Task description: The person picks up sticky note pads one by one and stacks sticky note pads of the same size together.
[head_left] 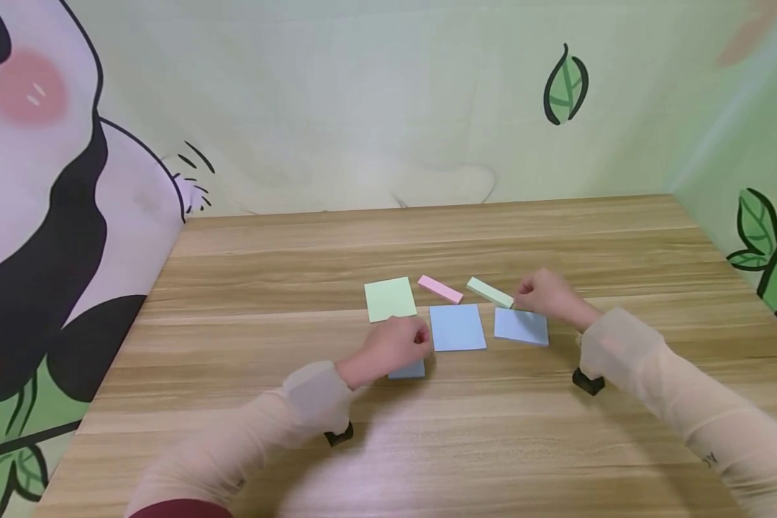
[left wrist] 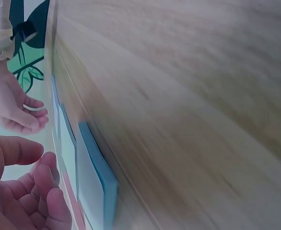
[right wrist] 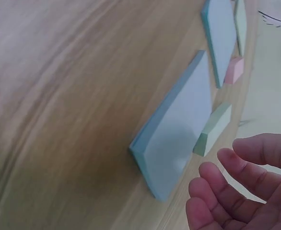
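My left hand (head_left: 395, 342) hovers with loosely bent fingers over a small blue sticky-note pad (head_left: 406, 370), covering most of it. Nothing sits between its thumb and fingertips in the left wrist view. At the right, my right hand (head_left: 550, 296) is by the near end of a pale green note strip (head_left: 490, 293) and behind a blue rectangular pad (head_left: 521, 326). Its fingers (right wrist: 217, 179) are loosely curled around nothing, just apart from the green strip in the right wrist view. A square blue pad (head_left: 457, 328) lies between the hands.
A square pale green pad (head_left: 390, 299) lies beyond the left hand, with a pink note strip (head_left: 440, 289) to its right. All rest on the wooden table (head_left: 298, 259). A wall with painted panda and leaves (head_left: 566, 86) stands behind it.
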`<state>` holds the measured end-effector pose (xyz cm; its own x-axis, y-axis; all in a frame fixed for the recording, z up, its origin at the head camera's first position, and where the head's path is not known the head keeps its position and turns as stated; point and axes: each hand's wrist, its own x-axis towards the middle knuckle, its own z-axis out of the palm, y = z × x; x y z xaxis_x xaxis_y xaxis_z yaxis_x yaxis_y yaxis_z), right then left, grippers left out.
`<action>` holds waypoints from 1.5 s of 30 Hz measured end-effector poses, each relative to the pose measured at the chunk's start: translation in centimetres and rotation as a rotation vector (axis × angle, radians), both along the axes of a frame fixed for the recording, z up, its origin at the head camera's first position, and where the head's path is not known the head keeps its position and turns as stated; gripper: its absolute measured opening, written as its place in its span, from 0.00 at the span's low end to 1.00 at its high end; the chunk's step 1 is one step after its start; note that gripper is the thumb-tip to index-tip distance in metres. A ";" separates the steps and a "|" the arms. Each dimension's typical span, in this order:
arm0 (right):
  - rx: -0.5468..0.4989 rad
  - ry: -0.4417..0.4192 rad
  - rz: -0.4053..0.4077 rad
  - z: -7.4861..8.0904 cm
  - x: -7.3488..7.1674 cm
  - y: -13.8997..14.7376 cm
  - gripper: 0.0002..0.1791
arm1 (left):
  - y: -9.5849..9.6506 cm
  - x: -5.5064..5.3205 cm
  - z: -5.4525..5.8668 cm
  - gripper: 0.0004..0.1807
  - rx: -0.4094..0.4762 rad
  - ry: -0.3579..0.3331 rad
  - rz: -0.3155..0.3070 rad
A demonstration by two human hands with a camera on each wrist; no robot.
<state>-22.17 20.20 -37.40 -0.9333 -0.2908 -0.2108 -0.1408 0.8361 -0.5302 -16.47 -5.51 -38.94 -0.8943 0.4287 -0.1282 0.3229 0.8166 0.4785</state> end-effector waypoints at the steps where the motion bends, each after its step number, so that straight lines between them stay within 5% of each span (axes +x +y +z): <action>1: 0.017 0.014 0.005 -0.1 0.0 0.0 0.10 | 0.2 0.1 0.0 0.05 -0.001 0.006 -0.011; 18: 0.146 0.072 0.032 -0.5 0.4 -0.4 0.09 | 3.8 0.6 0.1 0.04 -0.014 -0.008 -0.042; 45: 0.143 0.118 0.067 -1.7 0.1 -0.4 0.07 | 7.6 -0.2 -0.7 0.04 -0.004 0.079 -0.096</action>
